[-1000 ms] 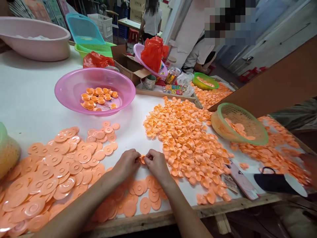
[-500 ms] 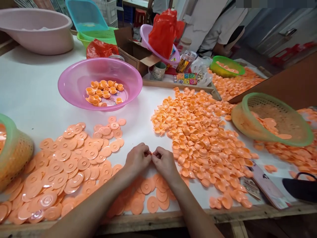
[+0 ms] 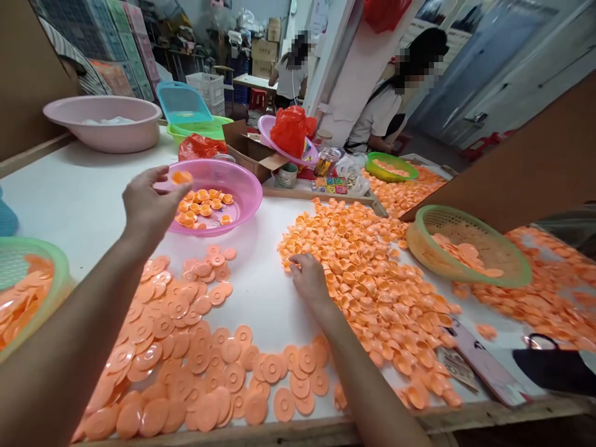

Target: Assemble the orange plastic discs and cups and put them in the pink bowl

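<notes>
My left hand (image 3: 151, 202) is raised at the left rim of the pink basin (image 3: 254, 195). Its thumb and fingers grip an orange toy cup (image 3: 181, 177), which appears to sit on a saucer. Inside the basin lie several orange cups on saucers (image 3: 202, 197). My right hand (image 3: 310, 279) is at the left edge of a heap of loose orange toy cups (image 3: 367, 273), its fingertips closed around a cup there, partly hidden. Flat orange saucers (image 3: 200, 357) spread over the table's near left side, below my left forearm.
Green baskets of orange pieces stand at left (image 3: 63, 267) and right (image 3: 516, 264). A cardboard box (image 3: 251, 155) and a patterned mug (image 3: 286, 177) are behind the basin. A phone-like pink object (image 3: 488, 366) and black mask (image 3: 552, 366) lie near the front edge. Two people are farther back.
My hands, together over the table before, have separated. The left has moved up and left to the pink basin with a cup; the right has gone to the cup heap. The view has tilted up.
</notes>
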A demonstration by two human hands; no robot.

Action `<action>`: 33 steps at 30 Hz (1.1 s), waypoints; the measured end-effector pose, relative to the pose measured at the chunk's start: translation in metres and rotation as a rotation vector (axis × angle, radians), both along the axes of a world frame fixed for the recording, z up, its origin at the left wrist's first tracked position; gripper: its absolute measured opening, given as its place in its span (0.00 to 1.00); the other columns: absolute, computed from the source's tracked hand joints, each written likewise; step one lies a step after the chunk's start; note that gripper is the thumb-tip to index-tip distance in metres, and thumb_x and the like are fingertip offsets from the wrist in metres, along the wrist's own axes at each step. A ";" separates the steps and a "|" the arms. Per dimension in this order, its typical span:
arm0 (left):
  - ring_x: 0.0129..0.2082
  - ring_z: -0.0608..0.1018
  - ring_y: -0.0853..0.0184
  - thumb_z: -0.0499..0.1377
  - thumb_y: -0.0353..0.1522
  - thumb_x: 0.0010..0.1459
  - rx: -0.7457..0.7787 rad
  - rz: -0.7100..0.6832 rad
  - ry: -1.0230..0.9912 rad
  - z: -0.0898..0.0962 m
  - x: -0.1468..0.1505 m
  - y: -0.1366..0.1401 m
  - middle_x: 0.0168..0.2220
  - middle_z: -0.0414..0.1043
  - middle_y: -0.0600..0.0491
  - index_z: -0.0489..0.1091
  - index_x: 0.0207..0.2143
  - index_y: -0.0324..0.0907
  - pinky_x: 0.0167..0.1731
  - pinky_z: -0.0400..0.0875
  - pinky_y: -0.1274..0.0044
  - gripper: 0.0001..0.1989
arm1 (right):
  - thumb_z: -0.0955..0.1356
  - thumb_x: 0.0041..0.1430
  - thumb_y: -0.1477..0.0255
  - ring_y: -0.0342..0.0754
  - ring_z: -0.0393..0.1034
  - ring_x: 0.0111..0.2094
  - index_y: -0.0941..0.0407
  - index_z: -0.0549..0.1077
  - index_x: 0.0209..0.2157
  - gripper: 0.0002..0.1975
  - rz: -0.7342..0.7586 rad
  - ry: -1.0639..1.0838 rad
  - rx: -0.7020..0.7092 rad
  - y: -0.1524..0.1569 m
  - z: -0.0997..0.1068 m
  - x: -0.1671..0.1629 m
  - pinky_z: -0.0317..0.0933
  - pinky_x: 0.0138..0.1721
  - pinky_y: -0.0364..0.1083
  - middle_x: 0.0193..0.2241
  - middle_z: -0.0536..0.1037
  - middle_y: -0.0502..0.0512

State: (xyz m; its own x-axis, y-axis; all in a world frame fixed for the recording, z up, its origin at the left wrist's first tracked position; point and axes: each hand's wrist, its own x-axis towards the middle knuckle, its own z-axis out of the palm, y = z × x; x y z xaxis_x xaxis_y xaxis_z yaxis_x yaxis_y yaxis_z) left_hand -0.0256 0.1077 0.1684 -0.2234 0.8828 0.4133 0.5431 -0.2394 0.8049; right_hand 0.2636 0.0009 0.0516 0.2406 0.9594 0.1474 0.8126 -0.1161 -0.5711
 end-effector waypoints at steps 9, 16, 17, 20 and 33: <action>0.31 0.71 0.65 0.52 0.28 0.52 -0.346 -0.444 0.529 -0.120 0.035 -0.078 0.30 0.70 0.51 0.71 0.22 0.41 0.29 0.61 0.75 0.10 | 0.63 0.58 0.81 0.46 0.66 0.32 0.56 0.74 0.33 0.10 0.039 -0.278 -0.104 0.007 -0.015 0.000 0.54 0.31 0.43 0.34 0.74 0.55; 0.35 0.71 0.66 0.51 0.25 0.55 -0.331 -0.768 0.448 -0.144 0.097 -0.126 0.35 0.67 0.51 0.71 0.33 0.43 0.34 0.64 0.77 0.11 | 0.65 0.51 0.77 0.44 0.65 0.26 0.55 0.70 0.26 0.04 0.002 0.161 -0.010 -0.027 -0.016 0.016 0.58 0.30 0.42 0.23 0.71 0.48; 0.37 0.71 0.66 0.51 0.25 0.55 -0.337 -0.776 0.411 -0.145 0.101 -0.129 0.37 0.68 0.51 0.72 0.37 0.43 0.36 0.65 0.76 0.12 | 0.66 0.51 0.75 0.44 0.66 0.25 0.55 0.70 0.26 0.02 -0.011 0.244 -0.022 -0.033 -0.016 0.017 0.58 0.29 0.41 0.21 0.71 0.48; 0.40 0.72 0.64 0.53 0.27 0.55 -0.375 -0.711 0.305 -0.151 0.101 -0.131 0.41 0.69 0.50 0.71 0.44 0.44 0.40 0.67 0.74 0.14 | 0.67 0.49 0.72 0.43 0.65 0.22 0.55 0.72 0.24 0.03 -0.016 0.414 -0.119 -0.050 -0.015 0.013 0.58 0.24 0.40 0.18 0.71 0.47; 0.32 0.75 0.66 0.56 0.29 0.53 -0.534 -0.643 0.172 -0.147 0.100 -0.116 0.31 0.75 0.53 0.76 0.31 0.43 0.33 0.65 0.76 0.09 | 0.64 0.46 0.81 0.41 0.64 0.22 0.56 0.67 0.20 0.07 0.022 0.343 -0.190 -0.040 -0.028 -0.039 0.54 0.23 0.38 0.18 0.71 0.47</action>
